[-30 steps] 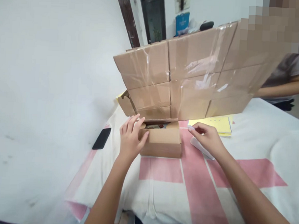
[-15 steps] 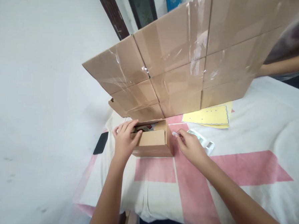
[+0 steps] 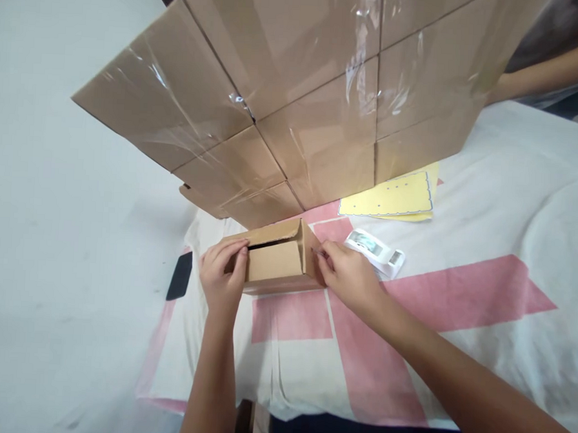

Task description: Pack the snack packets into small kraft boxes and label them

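Note:
A small brown cardboard box (image 3: 277, 264) sits on the cloth, its top flaps folded over so that only a narrow dark gap shows between them. My left hand (image 3: 222, 271) grips the left end of the box, fingers and thumb curled over the flaps at the gap. At the right end, my right hand (image 3: 347, 271) is closed in a pinch against the side of the box. A small pale strip, apparently clear tape, shows at its fingertips, mostly hidden. Just behind this hand lies a white tape dispenser (image 3: 388, 264) with a clear roll.
A large taped cardboard panel (image 3: 317, 127) stands behind the box. Yellow papers (image 3: 391, 196) lie at its foot. A black phone-like slab (image 3: 180, 275) is at the left edge of the pink-and-white cloth (image 3: 300, 372). Another person's arm (image 3: 548, 72) shows at upper right.
The box flaps have come down over its opening, hiding the contents. My right hand has moved left to the box's end with the pale strip. The view has tilted downward.

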Action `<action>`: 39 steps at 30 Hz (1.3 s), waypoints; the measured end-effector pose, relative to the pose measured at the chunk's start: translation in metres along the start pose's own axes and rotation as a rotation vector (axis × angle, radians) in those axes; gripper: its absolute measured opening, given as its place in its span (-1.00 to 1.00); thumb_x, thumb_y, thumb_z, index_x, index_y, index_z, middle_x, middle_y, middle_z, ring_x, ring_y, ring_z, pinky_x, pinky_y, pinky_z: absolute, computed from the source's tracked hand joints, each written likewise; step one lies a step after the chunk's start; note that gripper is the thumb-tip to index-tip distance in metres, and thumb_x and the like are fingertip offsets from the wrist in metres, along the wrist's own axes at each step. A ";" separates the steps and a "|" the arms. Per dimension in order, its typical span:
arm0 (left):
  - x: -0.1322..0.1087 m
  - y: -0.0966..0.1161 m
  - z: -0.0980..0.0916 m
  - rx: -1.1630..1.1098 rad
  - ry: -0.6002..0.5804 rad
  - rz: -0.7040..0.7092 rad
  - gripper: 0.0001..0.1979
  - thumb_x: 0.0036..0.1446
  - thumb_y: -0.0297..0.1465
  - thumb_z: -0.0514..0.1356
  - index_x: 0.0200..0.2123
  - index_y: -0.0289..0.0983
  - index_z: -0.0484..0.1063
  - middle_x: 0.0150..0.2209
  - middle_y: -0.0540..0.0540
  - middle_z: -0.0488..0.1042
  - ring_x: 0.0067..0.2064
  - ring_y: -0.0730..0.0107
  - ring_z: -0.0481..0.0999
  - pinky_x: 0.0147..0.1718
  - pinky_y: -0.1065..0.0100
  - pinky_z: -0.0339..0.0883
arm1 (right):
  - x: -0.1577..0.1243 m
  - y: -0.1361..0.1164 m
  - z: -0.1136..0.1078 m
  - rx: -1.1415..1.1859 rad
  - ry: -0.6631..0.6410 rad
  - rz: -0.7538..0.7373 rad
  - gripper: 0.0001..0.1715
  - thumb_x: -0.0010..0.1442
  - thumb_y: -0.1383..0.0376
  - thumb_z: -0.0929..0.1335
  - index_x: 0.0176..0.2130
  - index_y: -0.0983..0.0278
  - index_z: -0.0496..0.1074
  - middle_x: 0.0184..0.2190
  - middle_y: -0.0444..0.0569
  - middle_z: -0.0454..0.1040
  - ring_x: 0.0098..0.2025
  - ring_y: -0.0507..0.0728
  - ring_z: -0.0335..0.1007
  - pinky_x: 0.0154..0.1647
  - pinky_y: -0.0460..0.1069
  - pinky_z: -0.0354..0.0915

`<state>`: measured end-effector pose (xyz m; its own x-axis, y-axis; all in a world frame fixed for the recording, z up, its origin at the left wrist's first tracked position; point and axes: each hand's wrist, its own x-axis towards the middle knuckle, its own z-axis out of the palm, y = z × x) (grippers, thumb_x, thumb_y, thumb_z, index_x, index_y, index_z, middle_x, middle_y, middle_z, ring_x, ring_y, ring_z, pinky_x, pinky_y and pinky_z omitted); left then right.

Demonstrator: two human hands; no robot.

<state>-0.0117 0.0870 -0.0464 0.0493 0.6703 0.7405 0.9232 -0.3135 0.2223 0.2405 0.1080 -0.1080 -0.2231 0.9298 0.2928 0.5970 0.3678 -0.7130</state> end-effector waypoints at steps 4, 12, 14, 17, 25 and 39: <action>-0.001 -0.002 0.003 -0.025 0.012 -0.019 -0.90 0.29 -0.39 0.26 -0.23 -0.18 0.61 -0.18 -0.07 0.69 -0.07 0.20 0.65 0.03 0.11 0.38 | -0.003 -0.002 0.000 0.095 0.056 -0.079 -0.80 0.31 0.47 0.30 -0.18 0.28 0.50 -0.25 0.01 0.62 -0.29 0.16 0.52 -0.33 -0.01 0.22; -0.002 -0.001 0.005 -0.060 0.024 -0.042 -0.90 0.28 -0.39 0.25 -0.24 -0.19 0.61 -0.19 -0.08 0.69 -0.07 0.21 0.65 0.04 0.11 0.45 | -0.005 -0.005 0.003 0.220 0.130 -0.106 -0.71 0.28 0.50 0.33 -0.13 0.26 0.60 -0.24 -0.03 0.66 -0.31 0.12 0.54 -0.28 -0.01 0.32; -0.002 0.000 0.005 -0.041 0.020 -0.058 -0.89 0.29 -0.37 0.25 -0.24 -0.19 0.61 -0.19 -0.09 0.69 -0.07 0.21 0.66 0.04 0.10 0.45 | -0.003 -0.003 0.005 0.231 0.138 -0.091 -0.71 0.29 0.49 0.33 -0.14 0.23 0.62 -0.23 -0.02 0.66 -0.28 0.13 0.55 -0.27 -0.01 0.33; -0.003 0.002 0.005 -0.038 0.023 -0.069 -0.88 0.30 -0.35 0.24 -0.24 -0.19 0.61 -0.19 -0.10 0.69 -0.07 0.21 0.65 0.05 0.09 0.45 | -0.002 0.001 0.010 0.271 0.158 -0.057 -0.72 0.31 0.46 0.34 -0.15 0.21 0.63 -0.22 -0.02 0.67 -0.27 0.12 0.56 -0.24 -0.01 0.36; -0.005 0.001 0.005 -0.027 0.016 -0.083 -0.88 0.30 -0.35 0.24 -0.24 -0.19 0.59 -0.18 -0.10 0.68 -0.05 0.22 0.66 0.05 0.09 0.47 | -0.007 0.002 0.018 0.419 0.250 -0.131 -0.71 0.31 0.42 0.31 -0.17 0.23 0.64 -0.31 -0.03 0.63 -0.35 0.08 0.50 -0.32 -0.03 0.34; -0.001 -0.003 0.003 -0.120 -0.072 -0.015 -0.90 0.29 -0.40 0.25 -0.25 -0.19 0.59 -0.20 -0.08 0.67 -0.07 0.24 0.63 0.04 0.10 0.45 | -0.024 -0.008 0.029 0.579 0.184 0.001 -0.59 0.20 0.43 0.28 -0.07 0.25 0.62 -0.38 -0.07 0.54 -0.46 0.06 0.37 -0.42 -0.03 0.32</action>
<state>-0.0129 0.0897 -0.0496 0.0674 0.7206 0.6901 0.8720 -0.3786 0.3102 0.2184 0.0828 -0.1276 -0.0548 0.9311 0.3606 0.0695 0.3638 -0.9289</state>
